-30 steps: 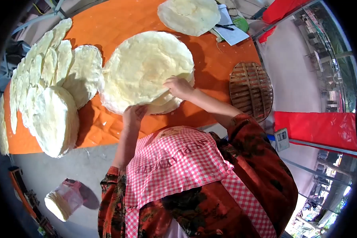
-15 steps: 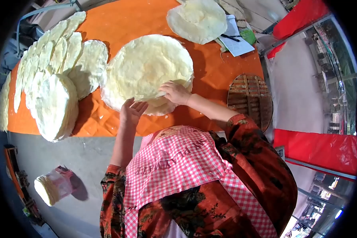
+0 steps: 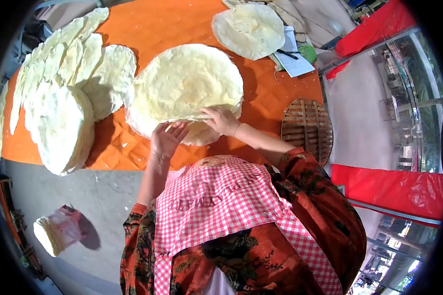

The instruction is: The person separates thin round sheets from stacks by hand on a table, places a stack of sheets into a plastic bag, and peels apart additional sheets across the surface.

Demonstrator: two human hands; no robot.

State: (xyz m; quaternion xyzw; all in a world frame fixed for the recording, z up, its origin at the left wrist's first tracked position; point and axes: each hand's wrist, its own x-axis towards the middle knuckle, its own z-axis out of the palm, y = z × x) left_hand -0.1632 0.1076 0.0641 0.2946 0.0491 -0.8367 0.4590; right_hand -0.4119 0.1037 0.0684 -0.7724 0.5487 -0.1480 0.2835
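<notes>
A pile of large, thin, pale round flatbreads (image 3: 192,73) lies on the orange-covered table in front of me. My right hand (image 3: 222,121) pinches the lifted near edge of the top sheet, thumb and fingers closed on it. At the left end of that same edge is my left hand (image 3: 168,139), palm up, its fingertips curled against the rim; part of its grip is hidden by the sheet. Below the raised edge, another flatbread layer (image 3: 202,135) shows near the table's front.
To the left stand a thick stack of flatbreads (image 3: 66,130) and overlapping rows of them (image 3: 59,59). Far right are a single flatbread (image 3: 248,32), a notepad (image 3: 296,65) and a pen (image 3: 288,54). A round slatted bamboo rack (image 3: 306,130) is at right. A bagged stack (image 3: 59,231) sits on the floor.
My left hand has moved slightly up to the sheet's near edge, its fingers curling from a more open pose. My right hand keeps its pinch. The view has shifted slightly.
</notes>
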